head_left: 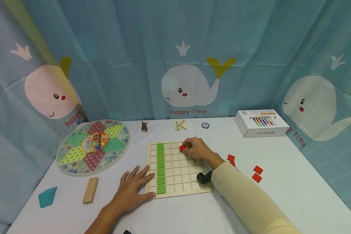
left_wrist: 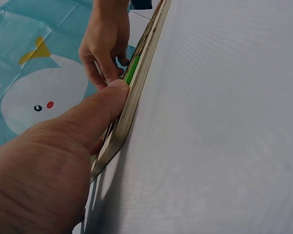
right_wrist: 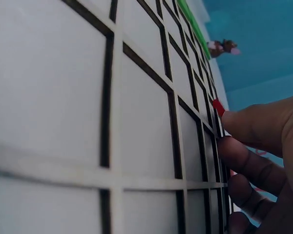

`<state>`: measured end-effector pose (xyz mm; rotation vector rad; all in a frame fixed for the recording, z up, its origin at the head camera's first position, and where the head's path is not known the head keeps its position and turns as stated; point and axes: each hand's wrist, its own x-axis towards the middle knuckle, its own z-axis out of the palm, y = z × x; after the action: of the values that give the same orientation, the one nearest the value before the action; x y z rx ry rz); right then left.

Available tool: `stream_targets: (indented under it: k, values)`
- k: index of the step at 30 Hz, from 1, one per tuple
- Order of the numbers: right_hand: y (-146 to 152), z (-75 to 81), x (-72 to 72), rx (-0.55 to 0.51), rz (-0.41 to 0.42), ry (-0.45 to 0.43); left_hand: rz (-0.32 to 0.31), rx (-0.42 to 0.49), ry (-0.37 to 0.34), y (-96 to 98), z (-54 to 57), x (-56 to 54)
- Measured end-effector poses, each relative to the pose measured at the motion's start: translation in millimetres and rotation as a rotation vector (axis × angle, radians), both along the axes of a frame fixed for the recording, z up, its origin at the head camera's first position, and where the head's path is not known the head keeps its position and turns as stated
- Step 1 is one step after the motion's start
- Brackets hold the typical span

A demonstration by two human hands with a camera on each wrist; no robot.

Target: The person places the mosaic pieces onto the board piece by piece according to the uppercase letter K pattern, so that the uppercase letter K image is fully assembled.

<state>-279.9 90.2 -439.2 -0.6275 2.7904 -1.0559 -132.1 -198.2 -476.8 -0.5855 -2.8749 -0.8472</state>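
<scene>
A pale wooden grid board (head_left: pixel 177 171) lies on the white table, with a column of green square tiles (head_left: pixel 161 165) filling its second column from the left. At the board's far row, my right hand (head_left: pixel 198 149) pinches a red square tile (head_left: pixel 182 148) between thumb and fingers. The right wrist view shows that tile (right_wrist: pixel 219 107) low over the grid at the thumb tip. My left hand (head_left: pixel 132 188) rests with spread fingers along the board's left edge; in the left wrist view its thumb (left_wrist: pixel 100 105) lies on the board's rim.
Loose red tiles (head_left: pixel 257 177) lie right of the board, some partly behind the right forearm. Behind it are a pattern card (head_left: pixel 180 125), a round chip (head_left: pixel 205 125), a small brown figurine (head_left: pixel 144 126) and a white box (head_left: pixel 261 123). A star-shaped game board (head_left: pixel 95 146), wooden block (head_left: pixel 90 190) and teal block (head_left: pixel 47 197) sit left.
</scene>
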Motion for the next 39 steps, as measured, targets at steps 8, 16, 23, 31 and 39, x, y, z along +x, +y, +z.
stream_targets:
  k: [8, 16, 23, 31, 39]
  values:
    - [-5, 0.2, -1.6, 0.045, 0.016, -0.009, -0.002, -0.005, 0.002, 0.9, 3.7, 0.2]
    - [-4, 3.6, -0.1, 0.051, 0.028, -0.017, -0.003, -0.002, 0.003, 1.2, 4.0, 0.6]
    - [11, 33.6, 11.5, -0.062, 0.034, 0.029, -0.002, 0.000, 0.010, 1.1, 1.7, 0.4]
    - [43, 72.8, 37.9, -0.144, 0.034, 0.198, 0.000, 0.002, 0.012, 0.8, 1.1, 0.2]
    - [85, 88.3, 61.7, -0.178, -0.025, 0.249, 0.003, 0.005, -0.001, 0.8, 0.9, 0.9]
